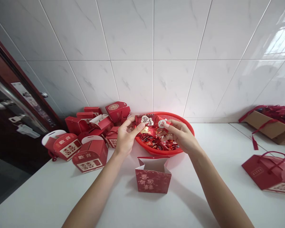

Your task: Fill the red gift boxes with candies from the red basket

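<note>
Over a red plastic basket (189,126) of small wrapped sweets, my left hand (128,134) pinches a dark red packet (146,120) with white and black lettering. My right hand (180,133) holds a smaller red wrapped sweet (161,123) with a round white label between thumb and fingers. A gold and red packet (148,130) shows just below the dark red one; what supports it is unclear. Nearer to me, between my forearms, a red paper box (153,180) stands upright with its top open.
Several red gift boxes (90,155) are clustered at the left. At the right are a red box with a cord handle (268,171) and a cardboard carton (268,126) holding red items. A tiled wall is behind; a door with keys (26,128) stands at far left.
</note>
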`<state>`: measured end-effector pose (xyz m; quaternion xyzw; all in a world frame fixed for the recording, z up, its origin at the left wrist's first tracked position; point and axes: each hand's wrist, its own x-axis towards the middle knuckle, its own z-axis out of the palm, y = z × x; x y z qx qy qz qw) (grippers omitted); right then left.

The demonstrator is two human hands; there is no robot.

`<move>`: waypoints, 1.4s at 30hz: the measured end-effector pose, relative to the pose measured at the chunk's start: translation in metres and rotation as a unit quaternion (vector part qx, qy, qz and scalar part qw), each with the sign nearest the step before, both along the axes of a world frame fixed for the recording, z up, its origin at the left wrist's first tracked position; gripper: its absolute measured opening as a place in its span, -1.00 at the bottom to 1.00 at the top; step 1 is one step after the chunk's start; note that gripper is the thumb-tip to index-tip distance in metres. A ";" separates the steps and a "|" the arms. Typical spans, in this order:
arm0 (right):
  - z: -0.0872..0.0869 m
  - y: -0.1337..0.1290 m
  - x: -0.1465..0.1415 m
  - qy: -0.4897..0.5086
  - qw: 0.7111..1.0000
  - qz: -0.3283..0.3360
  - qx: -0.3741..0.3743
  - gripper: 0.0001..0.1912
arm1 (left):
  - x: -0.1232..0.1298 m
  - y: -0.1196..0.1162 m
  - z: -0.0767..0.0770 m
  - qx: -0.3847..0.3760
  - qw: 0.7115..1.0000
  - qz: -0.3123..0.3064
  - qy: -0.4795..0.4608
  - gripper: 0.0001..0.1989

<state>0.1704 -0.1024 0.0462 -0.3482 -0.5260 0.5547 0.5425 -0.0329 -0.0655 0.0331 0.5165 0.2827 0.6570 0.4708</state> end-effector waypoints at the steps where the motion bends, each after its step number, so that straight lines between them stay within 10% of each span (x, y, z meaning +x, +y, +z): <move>1: -0.001 0.000 0.000 0.001 1.000 0.001 0.001 -0.62 | 0.000 0.000 0.000 0.001 1.000 0.000 0.001 -0.56; 42: 0.003 -0.004 0.018 -0.099 0.994 -0.024 0.032 -0.64 | -0.004 0.004 0.005 -0.005 0.998 0.027 -0.050 -0.54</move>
